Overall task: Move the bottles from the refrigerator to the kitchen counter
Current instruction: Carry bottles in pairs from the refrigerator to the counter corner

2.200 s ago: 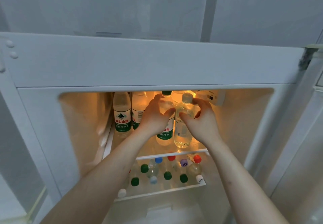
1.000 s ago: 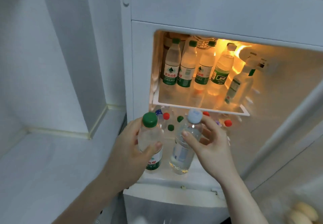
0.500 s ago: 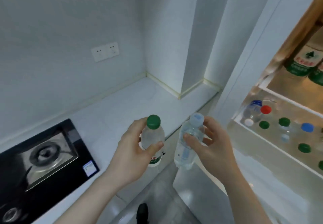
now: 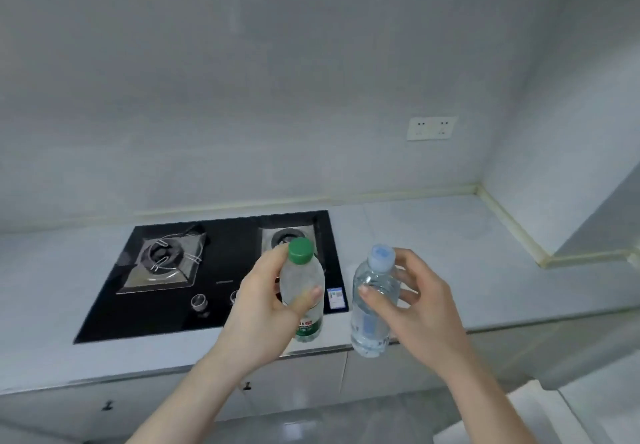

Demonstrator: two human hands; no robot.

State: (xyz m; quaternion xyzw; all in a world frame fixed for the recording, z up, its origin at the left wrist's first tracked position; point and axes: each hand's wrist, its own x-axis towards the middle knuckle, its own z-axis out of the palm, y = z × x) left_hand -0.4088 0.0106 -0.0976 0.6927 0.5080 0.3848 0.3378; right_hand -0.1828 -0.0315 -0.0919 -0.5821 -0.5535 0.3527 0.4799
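Note:
My left hand (image 4: 258, 315) grips a clear water bottle with a green cap (image 4: 302, 282) and a green label. My right hand (image 4: 419, 308) grips a second clear bottle with a pale blue cap (image 4: 372, 305). Both bottles are upright, side by side, in the air over the front edge of the white kitchen counter (image 4: 467, 256). The refrigerator is out of view.
A black two-burner gas hob (image 4: 214, 277) is set into the counter to the left, partly behind the green-capped bottle. A double wall socket (image 4: 431, 128) sits on the back wall. The counter runs right into a corner with a wall pillar (image 4: 588, 201). White cabinet fronts (image 4: 311, 374) lie below.
The view has swung left from the open refrigerator to face the counter and hob. Both hands still hold the same two bottles, now carried over the counter's front edge.

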